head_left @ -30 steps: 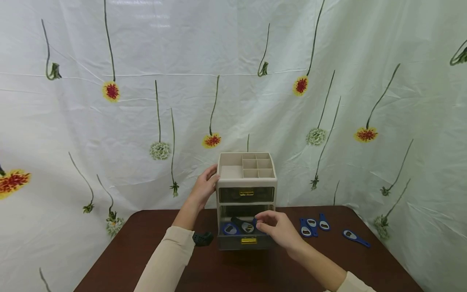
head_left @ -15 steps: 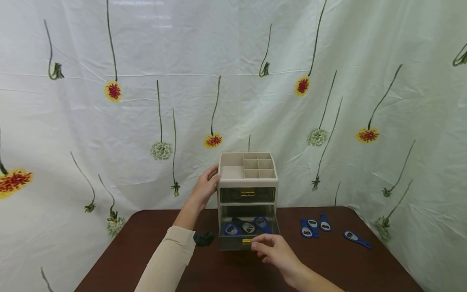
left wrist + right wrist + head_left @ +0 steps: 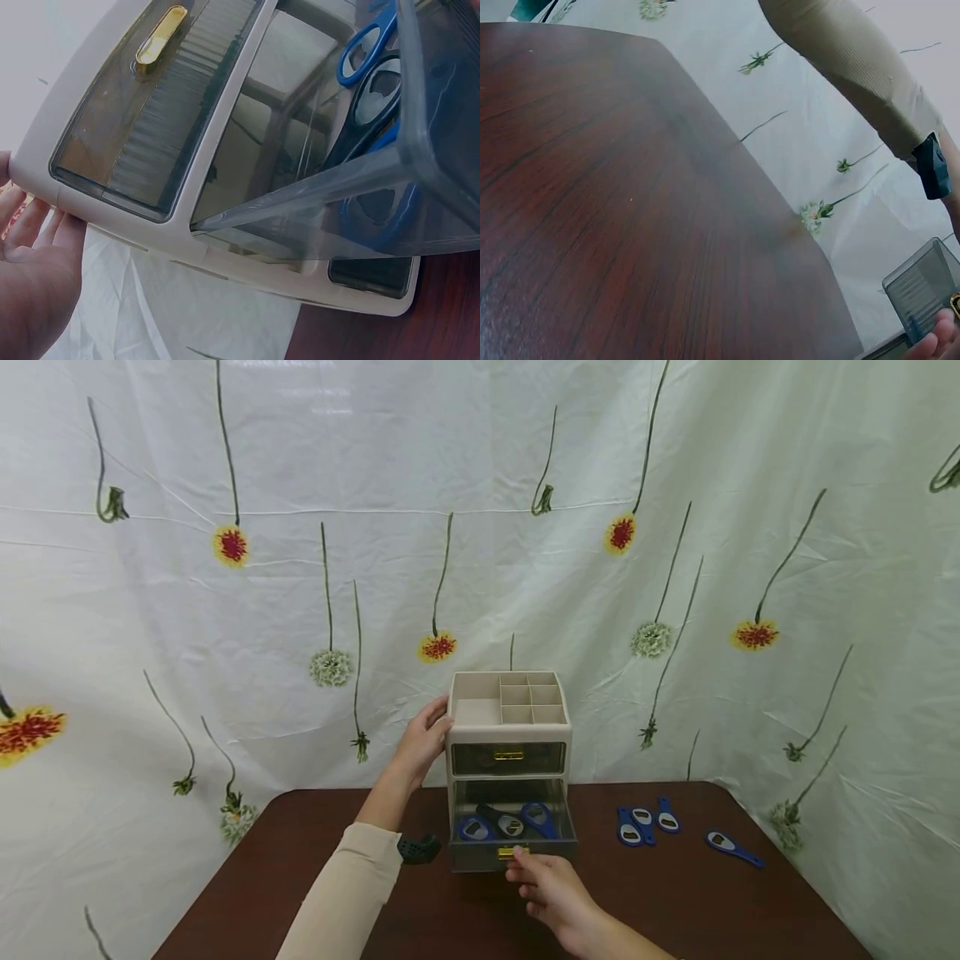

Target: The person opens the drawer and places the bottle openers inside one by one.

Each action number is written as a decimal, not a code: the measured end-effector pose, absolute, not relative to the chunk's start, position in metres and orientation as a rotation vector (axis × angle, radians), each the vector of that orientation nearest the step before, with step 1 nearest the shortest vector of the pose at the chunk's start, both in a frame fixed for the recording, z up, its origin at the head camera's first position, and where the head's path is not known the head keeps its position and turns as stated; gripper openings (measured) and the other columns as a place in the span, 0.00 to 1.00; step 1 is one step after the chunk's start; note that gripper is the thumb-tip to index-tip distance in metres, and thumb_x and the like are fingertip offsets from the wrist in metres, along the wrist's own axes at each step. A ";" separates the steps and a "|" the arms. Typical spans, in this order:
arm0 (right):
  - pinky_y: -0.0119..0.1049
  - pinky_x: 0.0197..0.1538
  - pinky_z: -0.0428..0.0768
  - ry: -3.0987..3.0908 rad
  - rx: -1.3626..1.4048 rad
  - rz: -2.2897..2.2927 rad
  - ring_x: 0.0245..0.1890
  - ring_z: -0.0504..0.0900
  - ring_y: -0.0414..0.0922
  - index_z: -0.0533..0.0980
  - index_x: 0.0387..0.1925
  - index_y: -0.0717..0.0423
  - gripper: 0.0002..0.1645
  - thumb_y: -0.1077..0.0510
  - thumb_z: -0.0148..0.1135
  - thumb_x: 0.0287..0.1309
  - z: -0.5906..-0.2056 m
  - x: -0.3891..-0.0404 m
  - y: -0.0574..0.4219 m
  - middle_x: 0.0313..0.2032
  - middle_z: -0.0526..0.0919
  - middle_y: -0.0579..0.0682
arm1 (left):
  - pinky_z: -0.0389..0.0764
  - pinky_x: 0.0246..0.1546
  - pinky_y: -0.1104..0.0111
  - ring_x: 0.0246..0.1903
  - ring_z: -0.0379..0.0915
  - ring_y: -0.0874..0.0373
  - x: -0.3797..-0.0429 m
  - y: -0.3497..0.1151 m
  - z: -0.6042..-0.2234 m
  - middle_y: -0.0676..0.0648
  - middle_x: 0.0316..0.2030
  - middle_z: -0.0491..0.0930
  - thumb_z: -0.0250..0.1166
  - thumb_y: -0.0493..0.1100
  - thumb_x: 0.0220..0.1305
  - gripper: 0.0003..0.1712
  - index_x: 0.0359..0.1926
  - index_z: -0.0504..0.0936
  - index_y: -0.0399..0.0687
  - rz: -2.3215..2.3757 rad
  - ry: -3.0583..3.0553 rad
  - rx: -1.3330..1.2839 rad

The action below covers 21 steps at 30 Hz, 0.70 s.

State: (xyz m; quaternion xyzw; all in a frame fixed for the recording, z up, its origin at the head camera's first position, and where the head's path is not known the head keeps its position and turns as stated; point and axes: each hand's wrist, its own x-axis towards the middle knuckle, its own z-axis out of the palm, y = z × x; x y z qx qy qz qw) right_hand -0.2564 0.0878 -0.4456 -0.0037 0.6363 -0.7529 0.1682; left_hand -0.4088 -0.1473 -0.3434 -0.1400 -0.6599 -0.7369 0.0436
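A cream desktop organizer [image 3: 457,735] stands on the table, its smoky clear lower drawer [image 3: 480,858] pulled out. Inside lie two blue bottle openers [image 3: 537,817] and a black bottle opener [image 3: 511,824], side by side. My left hand [image 3: 422,743] rests against the organizer's left side near the top; its fingers [image 3: 30,225] lie along that side in the left wrist view. At the drawer front, my right hand [image 3: 555,897] touches the gold handle [image 3: 504,853] with its thumb tip, the other fingers loosely bent below. Only those fingertips [image 3: 924,346] show in the right wrist view.
Several more blue bottle openers [image 3: 630,832] lie on the dark wood table [image 3: 315,893] to the right. Above the pulled-out drawer, another drawer [image 3: 480,762] is closed. Divided compartments [image 3: 516,696] top the organizer. A flower-patterned cloth [image 3: 390,560] hangs behind.
My right hand has let go of the right-hand blue bottle opener inside the drawer and moved down and left to the gold handle. My left hand has stayed on the organizer's side.
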 end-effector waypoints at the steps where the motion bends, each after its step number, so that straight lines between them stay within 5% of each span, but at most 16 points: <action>1: 0.33 0.35 0.73 1.799 -0.007 -2.157 0.29 0.75 0.38 0.82 0.50 0.60 0.21 0.45 0.62 0.74 -0.446 -0.257 0.087 0.35 0.84 0.44 | 0.64 0.69 0.48 0.73 0.58 0.45 -0.409 -0.148 -0.343 0.39 0.78 0.56 0.50 0.36 0.82 0.32 0.81 0.55 0.41 -2.254 -2.016 -0.430; 21: 0.32 0.33 0.73 1.812 -0.013 -2.212 0.27 0.74 0.37 0.84 0.45 0.59 0.19 0.46 0.62 0.74 -0.440 -0.268 0.081 0.33 0.84 0.44 | 0.64 0.69 0.49 0.72 0.59 0.45 -0.406 -0.149 -0.341 0.39 0.78 0.56 0.50 0.36 0.82 0.32 0.81 0.55 0.41 -2.268 -2.011 -0.437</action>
